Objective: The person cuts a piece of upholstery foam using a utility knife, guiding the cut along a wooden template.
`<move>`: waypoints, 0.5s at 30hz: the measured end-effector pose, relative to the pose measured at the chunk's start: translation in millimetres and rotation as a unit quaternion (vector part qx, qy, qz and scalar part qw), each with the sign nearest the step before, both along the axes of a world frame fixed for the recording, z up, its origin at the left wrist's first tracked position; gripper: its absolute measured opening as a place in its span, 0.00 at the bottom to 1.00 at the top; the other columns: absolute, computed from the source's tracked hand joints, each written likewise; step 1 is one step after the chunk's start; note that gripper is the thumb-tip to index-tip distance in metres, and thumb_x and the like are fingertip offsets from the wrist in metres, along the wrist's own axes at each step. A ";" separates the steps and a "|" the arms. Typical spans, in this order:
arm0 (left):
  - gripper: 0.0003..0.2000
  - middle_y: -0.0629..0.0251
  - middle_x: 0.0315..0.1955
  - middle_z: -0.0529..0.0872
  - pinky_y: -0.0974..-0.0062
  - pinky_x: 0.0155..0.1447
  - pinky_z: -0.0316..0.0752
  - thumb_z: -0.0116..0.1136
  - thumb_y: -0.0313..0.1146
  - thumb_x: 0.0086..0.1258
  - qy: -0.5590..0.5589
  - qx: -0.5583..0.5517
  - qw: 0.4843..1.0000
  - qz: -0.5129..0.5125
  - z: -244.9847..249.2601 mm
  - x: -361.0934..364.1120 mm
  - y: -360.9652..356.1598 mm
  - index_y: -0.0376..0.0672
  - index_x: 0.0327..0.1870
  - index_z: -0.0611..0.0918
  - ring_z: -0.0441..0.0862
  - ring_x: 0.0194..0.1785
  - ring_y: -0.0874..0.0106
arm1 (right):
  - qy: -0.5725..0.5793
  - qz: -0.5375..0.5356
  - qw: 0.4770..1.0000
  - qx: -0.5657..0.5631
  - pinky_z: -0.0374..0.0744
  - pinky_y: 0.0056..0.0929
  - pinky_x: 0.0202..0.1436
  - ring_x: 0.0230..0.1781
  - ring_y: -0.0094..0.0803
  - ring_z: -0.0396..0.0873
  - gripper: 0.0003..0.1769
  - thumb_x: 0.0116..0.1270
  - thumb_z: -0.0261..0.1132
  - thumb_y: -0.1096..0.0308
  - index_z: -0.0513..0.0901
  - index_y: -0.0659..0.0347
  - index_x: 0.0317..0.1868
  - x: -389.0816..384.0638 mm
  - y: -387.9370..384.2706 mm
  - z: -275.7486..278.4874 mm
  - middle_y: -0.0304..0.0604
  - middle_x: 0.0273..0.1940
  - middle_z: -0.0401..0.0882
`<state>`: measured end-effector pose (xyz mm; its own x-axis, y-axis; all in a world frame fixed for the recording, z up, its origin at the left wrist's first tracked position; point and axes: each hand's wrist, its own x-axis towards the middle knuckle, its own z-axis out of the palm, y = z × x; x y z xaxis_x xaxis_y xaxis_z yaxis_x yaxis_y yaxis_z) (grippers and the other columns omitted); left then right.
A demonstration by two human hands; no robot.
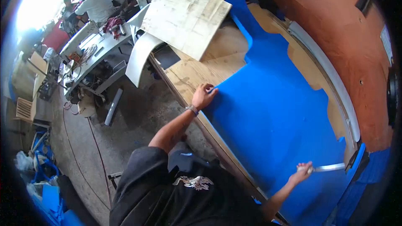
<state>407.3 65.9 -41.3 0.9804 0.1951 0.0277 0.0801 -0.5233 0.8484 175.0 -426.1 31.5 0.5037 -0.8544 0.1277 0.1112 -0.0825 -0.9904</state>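
Blue sheet (276, 100) spread over the wooden tabletop (188, 75), alongside its left edge.
The person's right hand (303, 173) has a closed grip round a silvery tool (331, 168) over the near end; the left hand (204, 96) curls at the sheet's border, pinching or merely resting, unclear; a pale board (188, 12) lies toward the far end.

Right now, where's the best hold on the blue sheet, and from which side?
I'd pinch the blue sheet by its long, nearly straight edge, coming from the wearer's side. It lies flat, and that edge runs close along the plywood tabletop's own edge, so it's probably the easiest to get under. The left grip sits at one end of it.
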 end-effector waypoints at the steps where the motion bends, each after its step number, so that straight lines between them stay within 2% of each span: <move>1: 0.23 0.51 0.43 0.82 0.67 0.48 0.76 0.62 0.51 0.62 -0.028 -0.017 0.999 0.006 -7.8 -1.2 4.0 0.41 0.48 0.82 0.82 0.45 0.59 | -0.013 0.040 0.999 0.024 0.69 0.21 0.23 0.22 0.21 0.70 0.15 0.71 0.58 0.53 0.71 0.56 0.35 27.5 29.1 -2.1 0.33 0.23 0.70; 3: 0.23 0.55 0.46 0.76 0.70 0.48 0.76 0.63 0.48 0.63 -0.025 -0.095 0.995 -0.028 -32.6 -1.8 22.1 0.43 0.53 0.79 0.79 0.45 0.63 | -0.007 0.073 0.996 0.059 0.69 0.22 0.22 0.22 0.22 0.70 0.14 0.69 0.60 0.54 0.72 0.54 0.38 80.0 90.7 -9.7 0.34 0.23 0.71; 5: 0.25 0.58 0.47 0.72 0.72 0.47 0.76 0.64 0.49 0.63 -0.022 -0.164 0.982 -0.091 -12.6 -18.7 58.6 0.43 0.56 0.76 0.77 0.44 0.67 | -0.022 0.112 0.987 0.113 0.69 0.23 0.22 0.22 0.23 0.71 0.14 0.68 0.61 0.54 0.71 0.54 0.39 122.4 156.0 -13.3 0.34 0.23 0.71; 6: 0.24 0.60 0.48 0.71 0.73 0.45 0.76 0.63 0.47 0.65 -0.053 -0.106 0.987 -0.104 -12.8 -21.7 85.5 0.43 0.56 0.75 0.77 0.41 0.72 | -0.032 0.116 0.983 0.141 0.69 0.23 0.22 0.21 0.23 0.71 0.14 0.67 0.62 0.54 0.72 0.54 0.39 145.4 188.2 -18.7 0.34 0.23 0.71; 9: 0.23 0.59 0.47 0.74 0.71 0.49 0.73 0.64 0.46 0.63 -0.074 -0.204 0.976 -0.030 -27.2 7.4 190.5 0.41 0.53 0.77 0.74 0.43 0.68 | -0.024 0.136 0.971 0.194 0.69 0.24 0.21 0.21 0.25 0.72 0.14 0.66 0.63 0.54 0.72 0.53 0.39 207.6 275.0 -19.5 0.36 0.24 0.74; 11: 0.19 0.64 0.42 0.75 0.79 0.40 0.75 0.62 0.36 0.67 -0.128 -0.144 0.981 0.021 -16.7 44.3 266.1 0.42 0.57 0.74 0.77 0.40 0.76 | -0.005 0.209 0.962 0.174 0.70 0.24 0.21 0.21 0.25 0.73 0.15 0.65 0.64 0.53 0.72 0.54 0.38 239.0 323.7 -7.9 0.36 0.25 0.74; 13: 0.20 0.63 0.41 0.78 0.77 0.42 0.75 0.63 0.37 0.66 -0.085 -0.156 0.980 0.087 16.6 73.6 323.1 0.40 0.56 0.74 0.78 0.42 0.74 | -0.013 0.240 0.958 0.158 0.70 0.24 0.22 0.22 0.25 0.75 0.16 0.65 0.65 0.53 0.72 0.54 0.38 269.2 358.3 -8.0 0.36 0.26 0.75; 15: 0.20 0.60 0.47 0.78 0.74 0.45 0.75 0.63 0.39 0.66 -0.141 -0.043 0.981 0.127 50.0 102.5 362.4 0.40 0.56 0.75 0.78 0.44 0.71 | -0.014 0.242 0.959 0.146 0.71 0.24 0.23 0.25 0.26 0.77 0.16 0.65 0.65 0.53 0.72 0.54 0.39 301.9 388.3 -4.9 0.36 0.28 0.76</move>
